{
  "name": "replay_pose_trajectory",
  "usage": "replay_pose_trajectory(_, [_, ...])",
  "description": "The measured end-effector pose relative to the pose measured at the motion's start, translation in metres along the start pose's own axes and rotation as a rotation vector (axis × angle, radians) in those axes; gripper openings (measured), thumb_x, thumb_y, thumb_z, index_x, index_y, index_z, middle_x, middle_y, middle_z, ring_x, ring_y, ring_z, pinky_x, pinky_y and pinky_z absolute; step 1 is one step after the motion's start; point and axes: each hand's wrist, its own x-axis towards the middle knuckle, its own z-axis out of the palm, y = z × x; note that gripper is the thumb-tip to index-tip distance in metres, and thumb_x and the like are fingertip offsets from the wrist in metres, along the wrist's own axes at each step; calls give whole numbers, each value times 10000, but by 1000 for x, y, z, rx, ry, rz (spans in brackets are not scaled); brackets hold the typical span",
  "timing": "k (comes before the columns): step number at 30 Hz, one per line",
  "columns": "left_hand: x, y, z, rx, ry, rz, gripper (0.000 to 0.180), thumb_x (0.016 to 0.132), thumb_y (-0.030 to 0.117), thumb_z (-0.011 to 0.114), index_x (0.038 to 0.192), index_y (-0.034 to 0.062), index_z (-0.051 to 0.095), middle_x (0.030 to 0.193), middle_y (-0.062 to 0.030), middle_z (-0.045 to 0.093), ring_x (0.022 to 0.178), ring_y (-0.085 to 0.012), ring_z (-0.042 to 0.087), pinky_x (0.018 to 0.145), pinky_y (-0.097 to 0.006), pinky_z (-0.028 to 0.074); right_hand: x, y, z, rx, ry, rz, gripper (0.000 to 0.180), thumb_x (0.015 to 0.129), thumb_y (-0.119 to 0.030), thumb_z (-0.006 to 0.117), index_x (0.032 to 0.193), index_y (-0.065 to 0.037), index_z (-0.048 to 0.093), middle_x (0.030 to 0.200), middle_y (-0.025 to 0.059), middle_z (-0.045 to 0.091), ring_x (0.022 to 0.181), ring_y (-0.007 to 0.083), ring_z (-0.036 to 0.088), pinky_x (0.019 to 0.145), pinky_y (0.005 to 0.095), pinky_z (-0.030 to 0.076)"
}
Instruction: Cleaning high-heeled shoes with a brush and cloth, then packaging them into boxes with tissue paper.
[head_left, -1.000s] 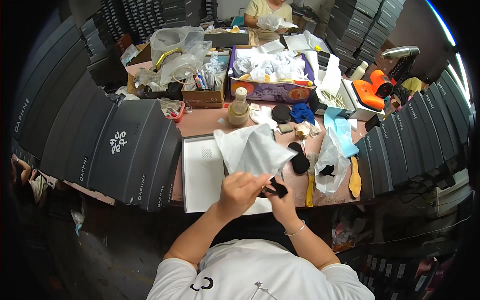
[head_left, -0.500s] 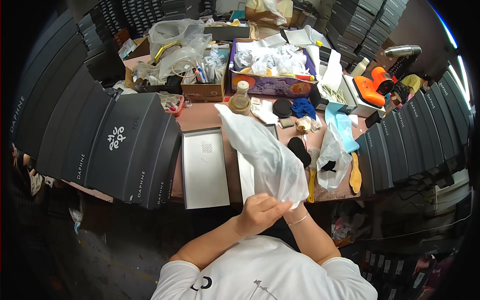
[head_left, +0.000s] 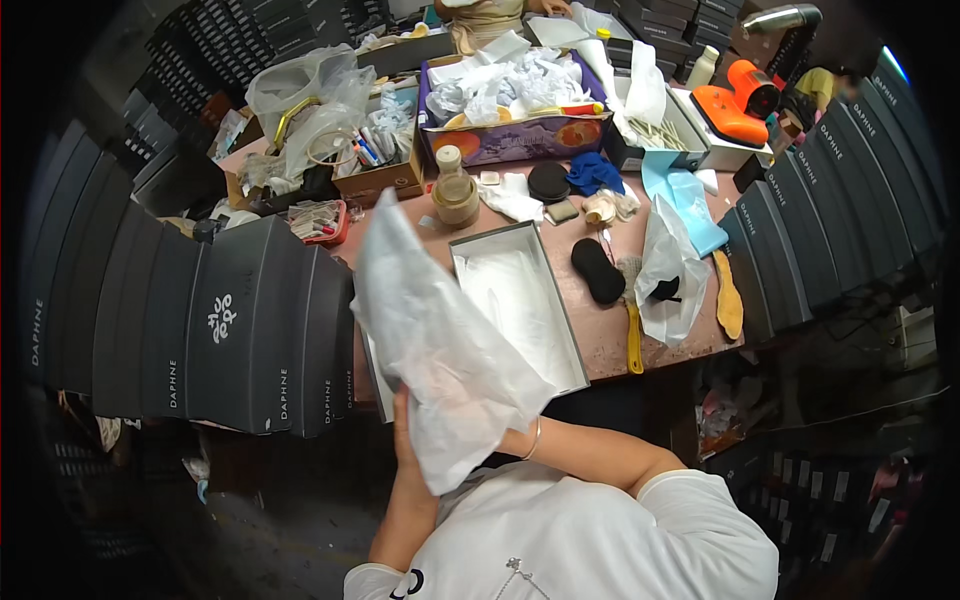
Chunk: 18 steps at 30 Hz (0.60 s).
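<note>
A thin white wrapping sheet (head_left: 430, 350), possibly a bag, stands tilted up in front of me. At its lower left edge, my left hand (head_left: 401, 435) grips it, with only part of the fingers showing. From the right, my right hand (head_left: 517, 441) reaches behind or into the sheet; its fingers are hidden, and a skin tone shows faintly through. Beyond the sheet lies an open grey shoe box (head_left: 572, 345) lined with white paper. The shallow box lid (head_left: 384, 402) beside it is mostly covered by the sheet.
Dark shoe boxes (head_left: 240, 320) line the left, and more boxes (head_left: 800, 240) the right. At the back stand a purple carton (head_left: 500, 142) of crumpled paper and an orange device (head_left: 735, 105). A yellow-handled brush (head_left: 634, 335) and a glass bottle (head_left: 456, 195) lie within reach.
The white sheet has swung left over the lid, uncovering the shoe box. My left hand has moved down and left along its edge; my right hand has gone behind or inside it.
</note>
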Motion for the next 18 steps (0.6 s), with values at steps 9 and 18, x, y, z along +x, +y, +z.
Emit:
replay_pose_trajectory(9, [9,-49,45,458,9,548,719,774,14,723,1395,14,359,1294,-141,504,1171,-267,527,1015,-396,432,-63,40,-74,2002,434,425,676,997,-517,377,1446,-14,326,1406,139,468,1303,248,448,1112,422,329])
replay_pose_trajectory(18, [116,-13,100,1986,-350,586,492,825,312,691,1173,-15,570,819,-162,654,800,-335,656,694,-429,517,-164,67,-139,1307,931,605,593,917,-273,606,1398,-8,379,1317,116,535,1167,258,565,996,409,459])
